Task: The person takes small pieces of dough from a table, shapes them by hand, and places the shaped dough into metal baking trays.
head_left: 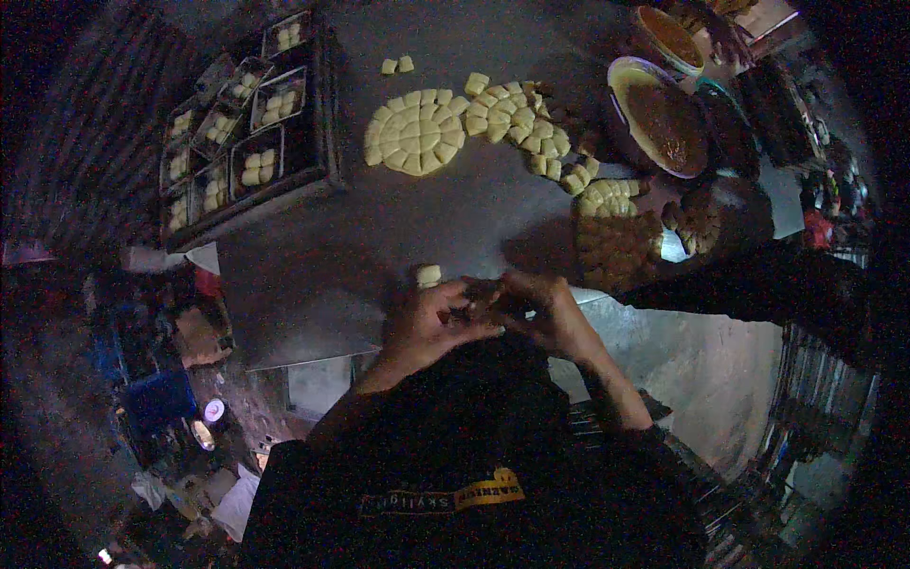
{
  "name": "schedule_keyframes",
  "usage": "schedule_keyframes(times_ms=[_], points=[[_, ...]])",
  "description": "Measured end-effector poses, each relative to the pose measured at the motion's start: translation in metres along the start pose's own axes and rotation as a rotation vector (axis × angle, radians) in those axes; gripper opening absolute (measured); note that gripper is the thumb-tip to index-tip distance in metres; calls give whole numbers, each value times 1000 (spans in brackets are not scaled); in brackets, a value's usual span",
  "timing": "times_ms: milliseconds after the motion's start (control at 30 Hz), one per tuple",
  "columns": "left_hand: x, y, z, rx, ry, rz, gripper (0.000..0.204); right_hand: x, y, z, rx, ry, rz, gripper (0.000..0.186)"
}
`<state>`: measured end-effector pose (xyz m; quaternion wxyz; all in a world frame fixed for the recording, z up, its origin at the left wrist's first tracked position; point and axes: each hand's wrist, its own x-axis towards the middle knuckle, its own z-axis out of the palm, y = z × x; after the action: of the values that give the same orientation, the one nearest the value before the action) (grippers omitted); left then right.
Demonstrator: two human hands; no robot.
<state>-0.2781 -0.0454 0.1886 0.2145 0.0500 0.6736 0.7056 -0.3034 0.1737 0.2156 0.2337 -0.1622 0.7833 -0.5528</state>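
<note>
My left hand and my right hand meet over the near edge of the table, fingers bent and fingertips close together. Whatever lies between them, if anything, is hidden in the dark. A small stack of pale dough pieces sits on the table just beyond my left hand. Farther off lies a flat dough round cut into many small pieces. To its right, loose dough pieces trail in a curve toward another cut dough round, which is partly in shadow.
A dark tray at the far left carries several small tins, each with dough pieces. A pale-rimmed basin with brownish contents and an orange-brown bowl stand at the far right. Another person's dark sleeve reaches in from the right.
</note>
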Motion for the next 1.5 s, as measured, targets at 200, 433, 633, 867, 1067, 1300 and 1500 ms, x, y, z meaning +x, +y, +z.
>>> schedule_keyframes(times_ms=[200,433,633,867,1067,1300,1500], points=[[11,-63,19,-105,81,-106,27,7,38,-3,-386,53,-123,31],[16,-132,7,-496,322,-98,23,-6,86,30,-580,-260,-451,44],[0,-110,16,-109,511,-150,38,56,126,37,-247,-272,-267,40],[18,-100,-48,686,276,103,73,89,113,60,215,-121,-174,27],[21,-109,-58,484,155,-28,75,95,141,95,-455,-37,-404,36],[21,-112,-76,610,120,-67,79,106,177,84,-541,-63,-216,36],[10,-79,-85,725,228,152,87,129,168,-64,-922,378,59,38]])
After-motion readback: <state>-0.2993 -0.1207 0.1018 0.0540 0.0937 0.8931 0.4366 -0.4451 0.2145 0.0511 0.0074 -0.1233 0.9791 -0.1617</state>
